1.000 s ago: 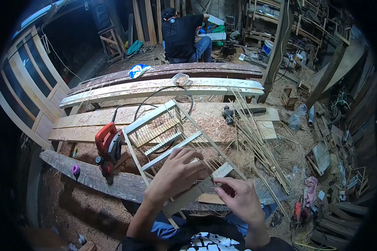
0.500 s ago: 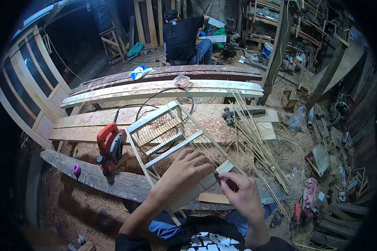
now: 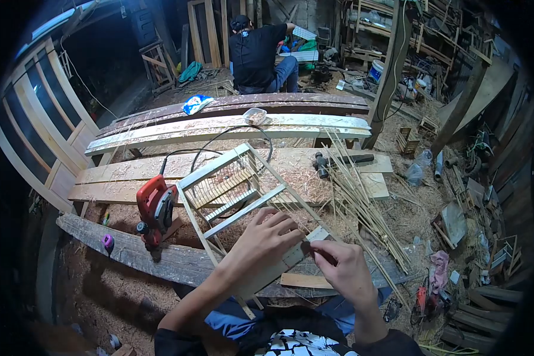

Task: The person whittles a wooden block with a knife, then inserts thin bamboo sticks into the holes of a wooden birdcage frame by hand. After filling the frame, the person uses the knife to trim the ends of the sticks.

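Note:
A pale wooden frame with thin bamboo bars (image 3: 218,167) slants across the bench in front of me, its near end at my lap. Over the flat board (image 3: 266,279) at that end is my left hand (image 3: 270,237), fingers curled and pressed together, their undersides hidden. My right hand (image 3: 345,265) is closed in a pinch at the board's right side. A small dark piece (image 3: 305,247) shows between the two hands, against the right fingertips; its kind is too small to tell.
Left of the frame stands a red electric planer (image 3: 154,207). A hammer (image 3: 344,161) and a bundle of bamboo sticks (image 3: 371,213) lie to the right. Beyond are shaving-covered planks (image 3: 231,126), a plastic tub (image 3: 255,116) and a seated person (image 3: 258,59). A purple roll (image 3: 108,241) sits at left.
My right hand has shifted slightly, its thumb and fingers now closer together at the small dark piece. The left hand stays almost in place. The frame has barely moved.

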Motion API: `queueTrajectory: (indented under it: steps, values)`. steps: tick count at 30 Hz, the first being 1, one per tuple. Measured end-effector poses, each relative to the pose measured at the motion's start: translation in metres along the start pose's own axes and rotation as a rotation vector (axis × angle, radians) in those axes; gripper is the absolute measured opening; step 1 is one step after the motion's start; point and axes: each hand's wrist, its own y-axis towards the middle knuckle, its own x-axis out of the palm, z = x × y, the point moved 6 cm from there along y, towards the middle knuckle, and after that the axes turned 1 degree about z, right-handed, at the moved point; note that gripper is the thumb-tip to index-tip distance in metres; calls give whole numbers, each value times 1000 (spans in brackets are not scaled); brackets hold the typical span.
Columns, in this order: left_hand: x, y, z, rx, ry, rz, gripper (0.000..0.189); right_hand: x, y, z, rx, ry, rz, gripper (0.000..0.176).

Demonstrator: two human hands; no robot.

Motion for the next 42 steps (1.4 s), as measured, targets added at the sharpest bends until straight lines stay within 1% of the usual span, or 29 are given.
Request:
queueTrajectory:
  steps: [5,10,14,17,22,25,28,32,37,40,41,42]
  values:
    - [3,-1,-1,1,40,-21,32,-3,2,-6,-61,-73,-21,27]
    - [5,-3,-3,12,36,-44,36,-3,6,-6,-40,-108,-113,29]
    - [6,-1,-4,2,20,-60,35,-2,9,-1,-16,-109,-137,29]
    - [11,-4,-7,16,21,-42,38,-4,10,-5,-24,-102,-136,29]
    - [9,-4,-5,34,37,-75,42,-3,10,-4,18,-98,-174,31]
    - [9,-5,-5,47,45,-67,41,-3,12,-9,9,-168,-199,32]
    - [14,-6,-6,51,76,-58,40,-2,12,-8,-41,-146,-181,33]
    - [11,-6,-4,55,115,-64,39,-2,12,-12,-8,-171,-202,34]
    - [14,-7,-6,48,111,-61,38,0,13,-8,-19,-220,-234,37]
    - [8,-5,-4,43,92,-38,37,-1,11,-16,-52,-244,-203,36]
    - [7,-5,-5,42,92,-38,37,0,10,-19,-52,-243,-203,36]
    - [7,-5,-8,18,60,-52,35,1,9,-18,7,-281,-215,36]
